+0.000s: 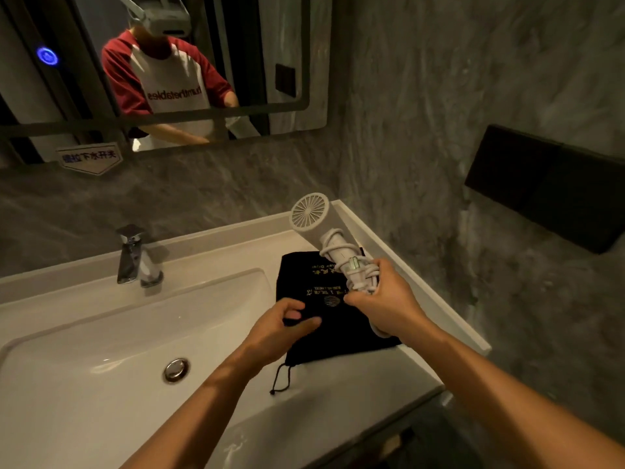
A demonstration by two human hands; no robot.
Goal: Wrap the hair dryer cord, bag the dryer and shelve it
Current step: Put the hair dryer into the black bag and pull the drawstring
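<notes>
A white hair dryer points up and away, its round rear grille facing me. Its white cord is wound in loops around the handle, with the plug lying against it. My right hand grips the handle and cord bundle above the counter. Under it a black drawstring bag with gold print lies flat on the counter right of the basin. My left hand pinches the bag's left edge between thumb and fingers. The bag's drawstring trails toward me.
A white basin with a chrome drain fills the left. A chrome faucet stands behind it. The counter's right edge meets a grey stone wall with a black box. A mirror hangs above.
</notes>
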